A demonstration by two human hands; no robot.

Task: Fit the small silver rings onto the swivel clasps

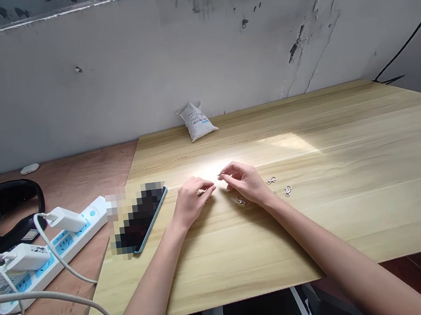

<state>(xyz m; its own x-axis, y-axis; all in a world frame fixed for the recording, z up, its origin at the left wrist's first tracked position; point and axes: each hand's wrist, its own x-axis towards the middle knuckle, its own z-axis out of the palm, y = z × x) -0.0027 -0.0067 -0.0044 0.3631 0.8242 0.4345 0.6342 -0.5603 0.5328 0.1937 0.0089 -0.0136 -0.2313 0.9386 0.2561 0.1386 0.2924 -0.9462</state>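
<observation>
My left hand (192, 199) rests on the light wooden table (317, 216) with its fingers curled, pinching a small metal piece that I can barely make out. My right hand (244, 181) is just to its right, thumb and forefinger pinched on a small silver ring or clasp (219, 176) held toward the left hand. Small silver lobster clasps lie on the table beside my right wrist: one clasp (271, 180), another clasp (287, 190) and a third piece (242, 201) partly under the hand.
A phone (141, 221) lies face up left of my left hand. A white power strip (45, 252) with two chargers and cables sits on the brown table at left, near black headphones (6, 213). A small white sachet (197, 121) leans by the wall.
</observation>
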